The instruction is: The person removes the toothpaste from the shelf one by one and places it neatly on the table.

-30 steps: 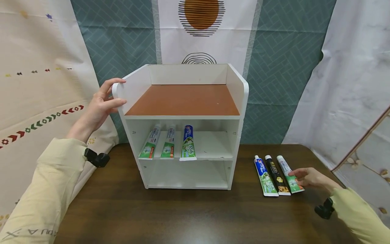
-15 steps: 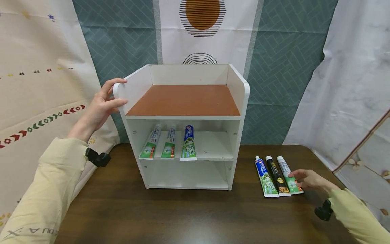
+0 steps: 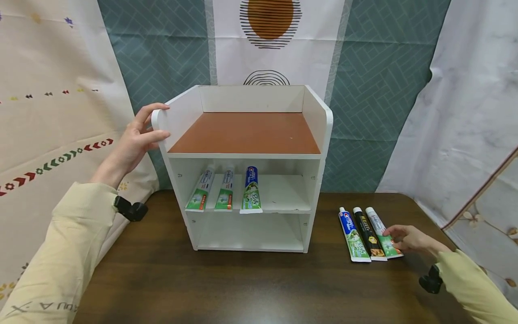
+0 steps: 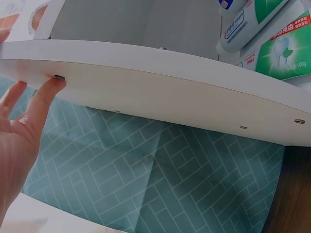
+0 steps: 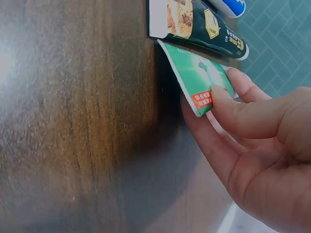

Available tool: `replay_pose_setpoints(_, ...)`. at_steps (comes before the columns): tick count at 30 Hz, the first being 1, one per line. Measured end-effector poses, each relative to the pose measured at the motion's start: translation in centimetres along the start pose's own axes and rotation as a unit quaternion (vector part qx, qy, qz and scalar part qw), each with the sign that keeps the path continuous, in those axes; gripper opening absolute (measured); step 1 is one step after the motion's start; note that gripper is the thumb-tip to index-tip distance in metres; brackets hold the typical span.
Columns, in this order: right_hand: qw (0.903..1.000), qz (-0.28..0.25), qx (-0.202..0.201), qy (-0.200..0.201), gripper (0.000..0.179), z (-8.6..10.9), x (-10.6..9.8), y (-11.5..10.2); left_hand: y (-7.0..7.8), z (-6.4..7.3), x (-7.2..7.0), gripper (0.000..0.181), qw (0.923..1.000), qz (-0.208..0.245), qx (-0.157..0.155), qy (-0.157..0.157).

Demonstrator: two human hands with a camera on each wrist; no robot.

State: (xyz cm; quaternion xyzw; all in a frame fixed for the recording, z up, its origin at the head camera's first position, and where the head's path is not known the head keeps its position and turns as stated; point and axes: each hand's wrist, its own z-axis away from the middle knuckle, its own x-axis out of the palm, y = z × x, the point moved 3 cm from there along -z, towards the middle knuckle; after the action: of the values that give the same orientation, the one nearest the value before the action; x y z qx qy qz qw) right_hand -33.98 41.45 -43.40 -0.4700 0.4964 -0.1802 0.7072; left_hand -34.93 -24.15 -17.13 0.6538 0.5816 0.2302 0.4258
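Pinching the white-and-green soft toothpaste tube near its flat tail, my right hand sets its thumb on the printed face and its fingers about the edges. The tube is at the right end of a row of three on the dark brown wooden table, just beside a black tube with gold print, with a blue-and-green tube on that one's far side; all three caps point away from me. My left hand grasps the upper left side of the white board shelf unit, fingertips against the outer face, which I take as steadying it. On the middle shelf, two white-and-green tubes and one blue-topped green tube lie with tails toward me. I judge the step in hand to be picking up: the tail appears tipped up, though I cannot tell whether the cap end has left the table. The next move, I think, calls for a clean lift that spares the black neighbour, then a swing leftward, cap leading, toward the stretch right of the blue-topped one.
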Motion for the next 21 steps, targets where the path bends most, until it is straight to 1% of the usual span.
replay_pose_setpoints(3, 0.9996, 0.026, 0.005, 0.012, 0.032, -0.03, 0.08, -0.06, -0.02, 0.0, 0.0, 0.049, 1.0, 0.005, 0.003, -0.001)
replay_pose_setpoints(6, 0.9986, 0.044, 0.02, 0.019, 0.032, 0.01, 0.22, -0.08, -0.06, 0.02, 0.02, 0.049, 1.0, 0.006, 0.004, -0.001)
replay_pose_setpoints(8, 0.9981, 0.045, 0.033, 0.025, 0.032, 0.1, 0.27, -0.04, -0.09, 0.0, 0.05, 0.049, 1.0, 0.004, 0.002, -0.002)
replay_pose_setpoints(11, 0.9975, 0.049, 0.04, 0.031, 0.032, 0.19, 0.32, -0.01, -0.16, -0.01, 0.06, 0.049, 1.0, 0.0, 0.0, -0.001)
replay_pose_setpoints(17, 0.9969, 0.057, 0.04, 0.037, 0.03, 0.09, 0.19, -0.19, -0.12, 0.01, 0.04, 0.049, 1.0, 0.004, 0.004, 0.001)
replay_pose_setpoints(21, 0.9977, 0.043, 0.037, 0.038, 0.028, 0.27, 0.23, -0.18, -0.06, -0.02, 0.06, 0.049, 1.0, 0.002, 0.002, 0.002)
